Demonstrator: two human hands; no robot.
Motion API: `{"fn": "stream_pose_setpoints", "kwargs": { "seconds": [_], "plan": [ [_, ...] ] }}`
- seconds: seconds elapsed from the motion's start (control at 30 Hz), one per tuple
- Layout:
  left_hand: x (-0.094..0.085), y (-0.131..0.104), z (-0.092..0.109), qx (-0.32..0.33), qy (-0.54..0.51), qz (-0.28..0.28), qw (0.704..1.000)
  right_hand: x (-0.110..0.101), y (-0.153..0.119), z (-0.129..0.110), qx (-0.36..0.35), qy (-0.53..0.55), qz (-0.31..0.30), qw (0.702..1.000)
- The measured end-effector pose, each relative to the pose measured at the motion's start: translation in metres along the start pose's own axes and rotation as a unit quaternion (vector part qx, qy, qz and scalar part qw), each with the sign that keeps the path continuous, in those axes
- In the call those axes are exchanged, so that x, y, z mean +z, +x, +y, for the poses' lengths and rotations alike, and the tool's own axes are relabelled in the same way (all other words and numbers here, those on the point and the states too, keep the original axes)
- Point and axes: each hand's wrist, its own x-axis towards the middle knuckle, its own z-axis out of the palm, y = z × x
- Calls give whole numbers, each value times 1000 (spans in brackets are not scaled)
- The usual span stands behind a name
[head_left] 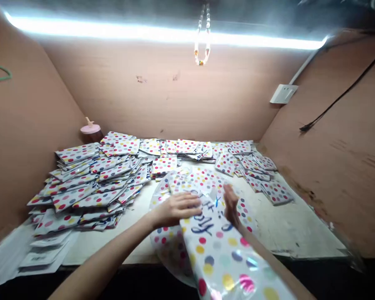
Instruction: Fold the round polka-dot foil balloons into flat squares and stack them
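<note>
A thin plastic sheet printed with coloured polka dots and dark blue lettering (212, 246) runs from the middle of the table over its front edge towards me. Its far part is folded over a round dotted piece (162, 246) that lies beneath it. My left hand (181, 206) rests flat on the folded sheet, its fingers stretched to the right across the lettering. My right hand (233, 206) stands on edge at the sheet's right side, slightly blurred, with fingers up and nothing seen in it. The palm is partly hidden.
Folded dotted packets (78, 193) are heaped at the left, with more along the back (187, 146) and right (276, 191). White papers (45, 254) lie front left. A pink-lidded container (90, 130) stands in the back left corner. Board walls enclose the table (287, 229).
</note>
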Motion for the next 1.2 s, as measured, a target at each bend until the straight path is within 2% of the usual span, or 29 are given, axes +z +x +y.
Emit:
{"fn": "stream_pose_setpoints", "kwargs": {
  "seconds": [0.03, 0.07, 0.13, 0.2, 0.27, 0.3, 0.37, 0.4, 0.47, 0.53, 0.57, 0.63, 0.77, 0.9, 0.97, 1.07, 1.13, 1.2],
  "plan": [
    [20, -14, -1, 93, 10, -83, 992, -6, -11, -8, -75, 20, -8, 997],
    [37, -29, 0, 139, 33, -127, 982, -11, -22, -16, -154, 40, -37, 987],
    [62, -59, 4, 134, 79, -122, 980, -17, -40, -31, -268, 69, -108, 955],
    [76, -86, 14, 135, 86, -82, 984, -19, -53, -42, -274, 75, -148, 947],
    [82, -104, 28, 117, 77, -34, 990, -19, -60, -48, -239, 89, -157, 954],
    [83, -110, 35, 79, 70, -11, 994, -20, -61, -50, -220, 110, -158, 956],
    [85, -114, 48, -49, 39, 27, 998, -21, -56, -54, -155, 172, -174, 957],
    [87, -113, 52, -127, 14, 40, 991, -22, -50, -55, -88, 193, -196, 957],
    [89, -106, 57, -281, -40, 60, 957, -23, -34, -60, 83, 185, -256, 945],
    [93, -96, 58, -410, -78, 87, 905, -17, -14, -64, 218, 124, -300, 921],
    [95, -92, 58, -456, -90, 103, 879, -12, -5, -66, 255, 91, -308, 912],
    [97, -85, 60, -503, -104, 136, 847, 3, 13, -70, 287, 44, -309, 906],
    [97, -86, 65, -487, -146, 161, 846, 27, 31, -79, 336, -29, -329, 882],
    [99, -95, 67, -482, -164, 159, 846, 32, 34, -86, 355, -81, -349, 864],
    [101, -97, 67, -484, -109, 158, 854, 31, 33, -88, 357, -94, -354, 859],
    [98, -89, 65, -473, 46, 156, 866, 31, 32, -87, 350, -95, -363, 858],
    [93, -75, 59, -413, 107, 117, 897, 33, 34, -87, 345, -94, -369, 858],
    [90, -59, 44, -328, 111, 29, 938, 35, 36, -87, 341, -97, -372, 858]
  ]
}}
